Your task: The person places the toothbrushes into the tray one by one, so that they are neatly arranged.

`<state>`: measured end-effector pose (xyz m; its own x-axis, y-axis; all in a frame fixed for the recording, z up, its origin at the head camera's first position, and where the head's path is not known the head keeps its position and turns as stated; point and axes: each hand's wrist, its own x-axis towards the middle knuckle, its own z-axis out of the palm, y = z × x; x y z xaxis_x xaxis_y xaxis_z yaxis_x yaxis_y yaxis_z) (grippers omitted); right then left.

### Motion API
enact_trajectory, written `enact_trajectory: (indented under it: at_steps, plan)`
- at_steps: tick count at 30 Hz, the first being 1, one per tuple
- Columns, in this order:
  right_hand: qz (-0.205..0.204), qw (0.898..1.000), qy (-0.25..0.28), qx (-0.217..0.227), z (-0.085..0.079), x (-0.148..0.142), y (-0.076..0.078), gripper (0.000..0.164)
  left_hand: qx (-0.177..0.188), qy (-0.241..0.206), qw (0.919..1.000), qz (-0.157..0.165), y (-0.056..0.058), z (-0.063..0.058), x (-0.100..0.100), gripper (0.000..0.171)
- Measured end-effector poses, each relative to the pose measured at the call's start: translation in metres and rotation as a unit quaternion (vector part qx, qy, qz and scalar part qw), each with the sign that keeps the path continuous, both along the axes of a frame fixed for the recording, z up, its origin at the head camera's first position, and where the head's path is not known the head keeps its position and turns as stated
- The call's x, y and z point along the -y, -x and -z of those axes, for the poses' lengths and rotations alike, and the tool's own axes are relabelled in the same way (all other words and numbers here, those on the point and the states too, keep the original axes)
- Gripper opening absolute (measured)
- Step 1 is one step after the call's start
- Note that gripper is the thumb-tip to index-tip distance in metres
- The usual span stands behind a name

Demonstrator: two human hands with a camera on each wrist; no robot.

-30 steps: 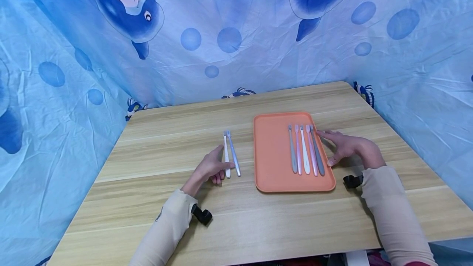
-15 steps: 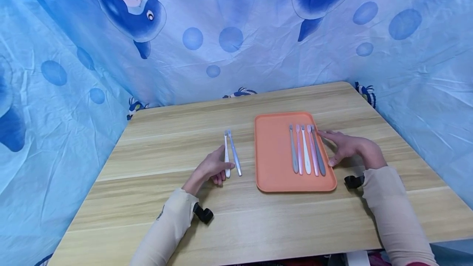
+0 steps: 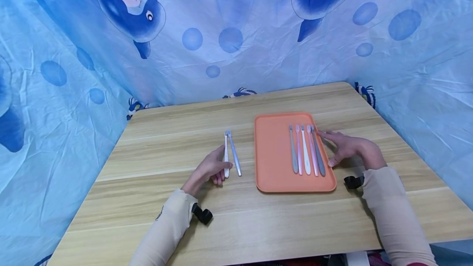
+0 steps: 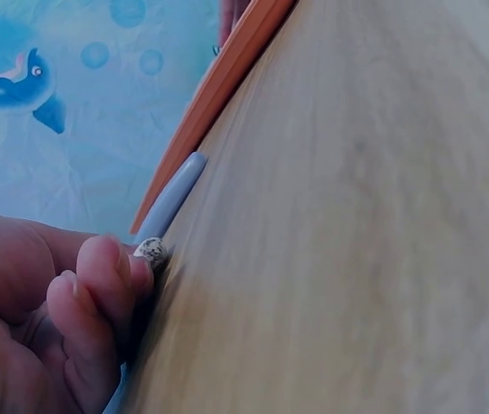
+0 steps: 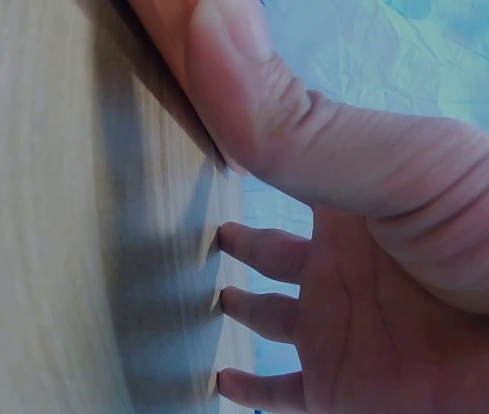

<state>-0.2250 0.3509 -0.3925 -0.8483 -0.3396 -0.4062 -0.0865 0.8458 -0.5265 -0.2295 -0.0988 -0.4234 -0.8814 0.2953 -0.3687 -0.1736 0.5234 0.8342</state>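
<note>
In the head view my left hand pinches a white toothbrush between thumb and fingers, close over the tabletop. The handle end of that white toothbrush pokes out past the fingertips in the left wrist view. Just right of it lies a light blue toothbrush, their heads close together. My right hand rests at the right edge of an orange tray, thumb at the rim. Its other fingers reach down to the table, fairly straight.
Several toothbrushes stand side by side along the tray's right half, among them a grey one, a white one and a dark grey one. A wooden table carries everything. Behind it hangs a blue dolphin-print curtain.
My left thumb has drawn slightly left, away from the light blue toothbrush and onto the white one. The right hand and tray have stayed put.
</note>
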Motion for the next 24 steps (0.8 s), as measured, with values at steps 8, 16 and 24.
enact_trajectory:
  at_steps: [8, 16, 24]
  plan:
    - [-0.001, 1.0, 0.004, 0.001, 0.001, 0.0, 0.001, 0.131, 0.01, -0.012, 0.9999, -0.007, 0.002, -0.003, 0.003, 0.093]
    - [0.0, 1.0, -0.004, 0.0, -0.001, 0.001, 0.001, 0.131, -0.012, -0.049, 0.9983, -0.031, 0.003, -0.011, 0.006, 0.091]
    - [-0.002, 1.0, -0.002, -0.001, -0.001, 0.001, 0.001, 0.131, -0.018, -0.077, 0.9965, -0.027, 0.002, -0.021, 0.008, 0.09]
